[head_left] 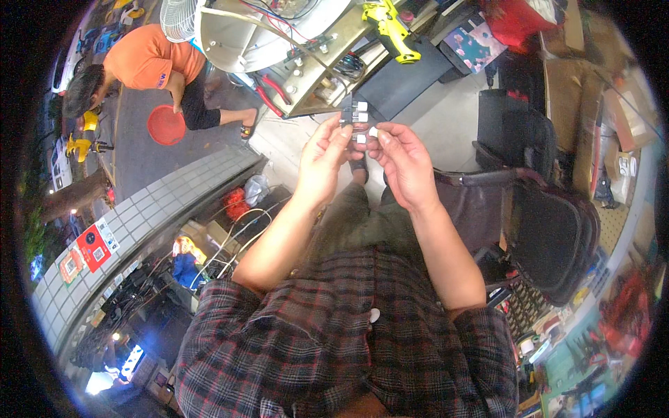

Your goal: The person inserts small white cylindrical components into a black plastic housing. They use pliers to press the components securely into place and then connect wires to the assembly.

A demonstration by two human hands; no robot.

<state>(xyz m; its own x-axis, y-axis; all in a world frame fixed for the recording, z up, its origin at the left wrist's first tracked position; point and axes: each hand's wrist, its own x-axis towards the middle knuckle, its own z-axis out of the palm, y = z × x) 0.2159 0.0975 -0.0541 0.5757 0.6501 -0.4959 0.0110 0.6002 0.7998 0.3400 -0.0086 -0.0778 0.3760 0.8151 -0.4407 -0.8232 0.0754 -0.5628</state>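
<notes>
Nearest the lens: dark red-and-grey plaid shirt (334, 348) with rolled sleeves fills the lower middle of the frame, both bare forearms rising from it toward the centre.
Held part: small black block-shaped electrical component with white square caps or tabs (356, 113), sitting just above the centre of the frame, between the two sets of fingertips.
Left hand: left hand (322, 164) is raised, fingers drawn together and pinching the left side of the component near its top.
Right hand: right hand (404, 164) is curled, thumb and forefinger pinching a white tab on the component's lower right; the other fingers are folded in.
Handling, as I judge it: light and stiff, likely hard plastic with small metal terminals; the tabs look thin enough to bend or snap, so the black body is the safer place to grip, from its flat sides, not by the white ends.
Slip: smooth little faces, easy to fumble; whether wires hang from it I cannot tell.
Just beyond: tan board with screws and wiring (317, 66) lies in the upper middle, red-handled pliers (268, 94) at its left edge.
Upper right of that: yellow cordless drill (390, 29) rests on a dark flat surface.
Right side: black office chair (550, 237).
Upper left: a person in an orange shirt (150, 59) crouches over a round red basin (166, 125), well apart.
</notes>
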